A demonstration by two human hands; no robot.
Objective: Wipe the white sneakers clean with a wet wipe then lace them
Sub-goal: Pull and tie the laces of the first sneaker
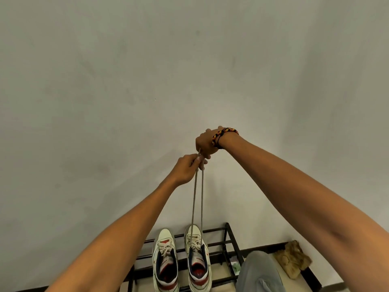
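Left shoe [165, 260]: it sits nearest you on the left of the shoe rack [228, 241], toe pointing to the wall; its lace looks already threaded and loose on the tongue.
Right shoe [197, 258]: it stands just beside the first one, on the same rack, and is the one you are lacing.
Shoe handling: both should be light, with a soft upper that gives under pressure; if it shifts, steady it by the heel collar or sole edge.
Lace [197, 197]: two strands run up taut from the right shoe's eyelets to your hands, close together.
Lace handling: thin, limp, likely a little slick; hold near the tips, where it is stiffest, and pull evenly so both ends stay level.
Left hand [186, 168]: your grip is curled closed, pinching the strands at the top.
Right hand [205, 142]: just above and touching the left; its grip is closed round the lace ends, beaded bracelet [223, 137] at the wrist.
Wall [147, 81]: plain, beyond the rack.
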